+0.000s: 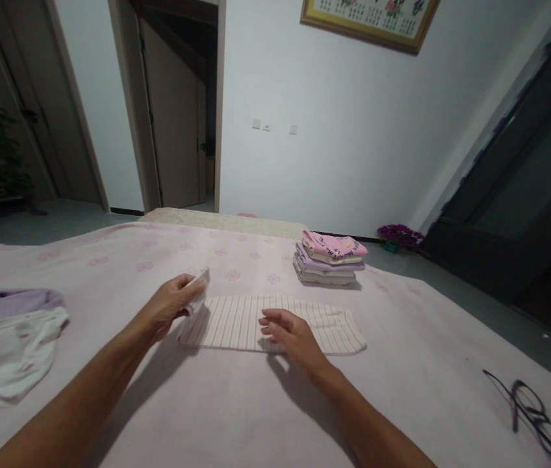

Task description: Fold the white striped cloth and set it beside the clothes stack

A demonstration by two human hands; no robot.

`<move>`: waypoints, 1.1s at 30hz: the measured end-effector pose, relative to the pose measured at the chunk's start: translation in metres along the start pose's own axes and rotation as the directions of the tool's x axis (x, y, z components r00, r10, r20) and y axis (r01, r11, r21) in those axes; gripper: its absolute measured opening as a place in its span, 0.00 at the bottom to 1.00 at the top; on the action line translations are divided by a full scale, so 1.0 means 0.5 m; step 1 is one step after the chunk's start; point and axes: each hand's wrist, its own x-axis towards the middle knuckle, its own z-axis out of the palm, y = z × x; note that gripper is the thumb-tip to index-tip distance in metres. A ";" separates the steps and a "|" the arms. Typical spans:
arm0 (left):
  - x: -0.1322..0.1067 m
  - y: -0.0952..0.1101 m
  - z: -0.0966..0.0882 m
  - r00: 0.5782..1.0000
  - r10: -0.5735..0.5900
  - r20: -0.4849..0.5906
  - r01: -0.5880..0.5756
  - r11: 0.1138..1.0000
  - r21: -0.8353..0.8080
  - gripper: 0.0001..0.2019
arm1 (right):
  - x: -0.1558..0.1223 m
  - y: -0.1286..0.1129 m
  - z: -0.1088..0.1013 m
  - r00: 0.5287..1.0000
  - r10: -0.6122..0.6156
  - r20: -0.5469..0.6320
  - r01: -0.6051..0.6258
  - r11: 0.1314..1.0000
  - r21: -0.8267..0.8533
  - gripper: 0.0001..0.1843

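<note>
A folded garment point(241, 323), white with thin reddish stripes, lies lengthwise on the pink flowered cover. My left hand point(173, 300) pinches its left end and holds that edge raised off the surface. Over the garment's middle is my right hand point(292, 335), its fingers loosely bent and apart, with nothing in them. Whether the right fingertips touch the fabric I cannot tell.
A stack of folded clothes point(329, 260), pink on top, stands behind the garment to the right. Rumpled purple and white clothes point(22, 344) lie at the left. Black-framed glasses point(531, 411) rest near the right edge. Purple flowers point(399, 235) stand on the floor beyond.
</note>
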 end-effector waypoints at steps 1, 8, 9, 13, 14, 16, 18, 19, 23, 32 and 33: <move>-0.002 -0.004 0.037 1.000 0.014 0.009 -0.014 1.000 0.002 0.23 | 0.005 -0.007 0.014 0.998 0.057 0.017 -0.058 0.994 0.094 0.23; -0.018 -0.066 0.207 0.973 0.048 0.227 -0.040 0.998 -0.042 0.21 | 0.046 -0.014 0.043 0.973 0.169 0.160 -0.223 0.875 0.429 0.30; -0.020 -0.076 0.215 0.965 0.050 0.259 -0.035 0.997 -0.063 0.21 | 0.049 -0.010 0.046 0.971 0.181 0.156 -0.231 0.873 0.430 0.31; -0.028 -0.101 0.218 0.951 0.021 0.308 0.039 0.982 -0.187 0.25 | 0.047 0.004 0.060 0.982 0.172 0.078 -0.189 0.911 0.368 0.29; -0.028 -0.103 0.216 0.951 0.011 0.308 0.057 0.976 -0.211 0.27 | 0.046 0.007 0.065 0.985 0.164 0.058 -0.174 0.920 0.352 0.30; -0.028 -0.101 0.211 0.953 -0.001 0.304 0.075 0.970 -0.232 0.29 | 0.048 0.011 0.072 0.989 0.148 0.012 -0.143 0.930 0.338 0.31; -0.025 -0.093 0.203 0.960 0.002 0.279 0.064 0.972 -0.228 0.28 | 0.053 0.014 0.072 0.993 0.114 -0.029 -0.097 0.934 0.345 0.30; -0.023 -0.087 0.198 0.967 0.018 0.255 0.038 0.976 -0.213 0.28 | 0.057 0.015 0.067 0.995 0.089 -0.046 -0.068 0.935 0.349 0.28; -0.011 -0.066 0.161 0.983 0.170 0.072 -0.161 0.980 -0.114 0.24 | 0.066 0.004 0.016 0.986 0.065 -0.153 -0.020 0.961 0.277 0.21; 0.001 -0.089 0.120 0.922 0.387 -0.027 -0.364 0.886 0.286 0.15 | 0.044 -0.053 -0.128 0.963 0.049 -0.264 -0.014 0.991 0.134 0.26; -0.002 -0.094 0.125 0.911 0.412 0.002 -0.388 0.857 0.340 0.15 | 0.039 -0.054 -0.138 0.961 0.043 -0.274 -0.010 0.993 0.119 0.26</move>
